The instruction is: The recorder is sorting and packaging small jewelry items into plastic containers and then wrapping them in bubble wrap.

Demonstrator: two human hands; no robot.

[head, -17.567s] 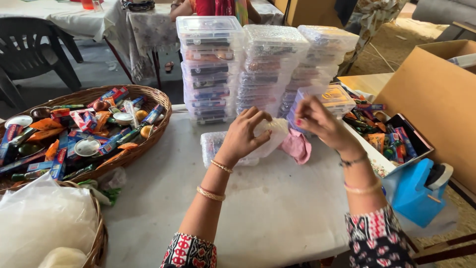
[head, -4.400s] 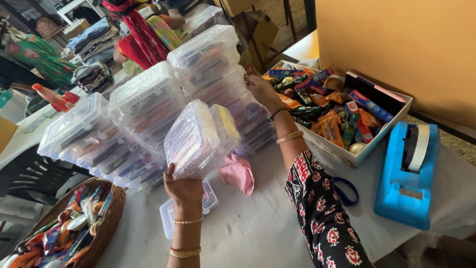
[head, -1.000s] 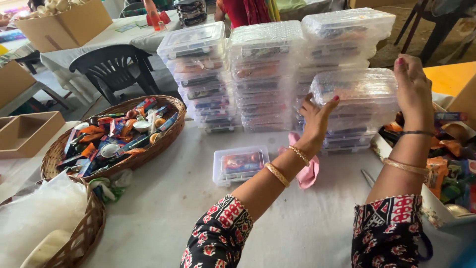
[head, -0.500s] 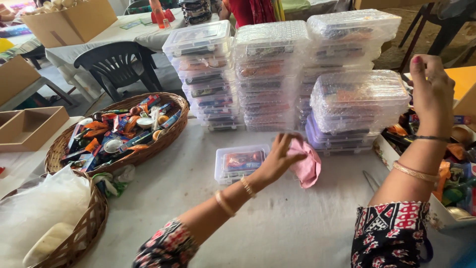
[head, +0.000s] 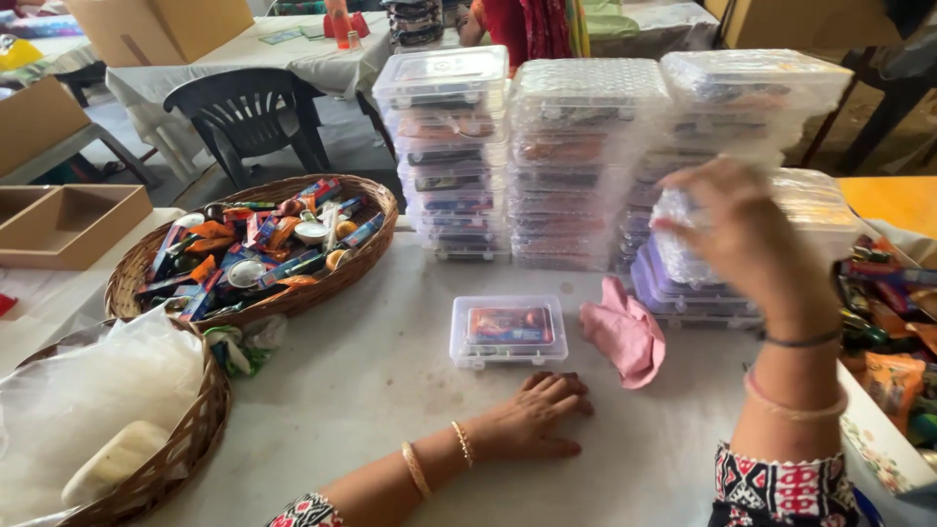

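My left hand (head: 539, 415) lies palm down on the white table (head: 371, 410), fingers spread, holding nothing. Just beyond it sits a small clear plastic box (head: 509, 331) with a colourful packet inside. A pink cloth (head: 625, 332) lies to the box's right. My right hand (head: 744, 242) is raised and blurred in front of a short stack of clear boxes (head: 800, 244); whether it touches the stack I cannot tell. Behind stand tall stacks of filled clear boxes (head: 566, 161).
A wicker basket (head: 256, 252) of small colourful packets sits at the left. A second basket (head: 127, 429) lined with clear plastic holds a pale bar. An open carton of packets (head: 893, 342) is at the right edge. A dark plastic chair (head: 249, 112) and cardboard boxes stand beyond.
My left hand has dropped from the pink cloth and now rests flat on the table in front of the small box. My right hand has come down from the stack's top to its front.
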